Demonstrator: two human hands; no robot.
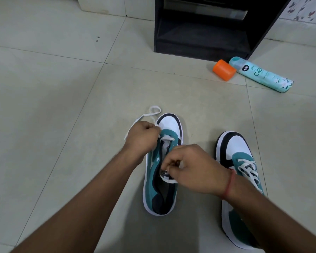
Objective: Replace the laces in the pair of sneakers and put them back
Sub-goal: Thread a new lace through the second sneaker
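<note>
Nearest to the camera are the two forearms, which reach forward and down to the floor (44, 88). The right wrist carries a red thread band (229, 183).

Under both hands stands the left sneaker (158, 190), teal, white and black. Its long axis runs away from the person, with the white toe pointing to the far side and the heel toward the camera. The left hand (141, 136) is closed around a white lace (144, 116) near the front eyelets; the free end of the lace makes a loop on the floor just beyond this hand. I think the hand pulls the lace sideways to take the slack out of the first crossing. The right hand (192, 168) has its fingers curled over the tongue area and seems to pinch the other part of the lace or the tongue itself; which one I cannot tell. Probably it keeps the shoe steady and the opening wide so the lace can pass.

To the right of the right hand, partly hidden under the right forearm, stands the second sneaker (233, 148). It points the same way, toe far, and it is already laced, so about half of the lacing appears done.

Far beyond the hands, to the right, a teal spray can (263, 74) lies on its side beside its orange cap (223, 70), in front of a black shelf unit (204, 30), where the shoes perhaps belong.
</note>
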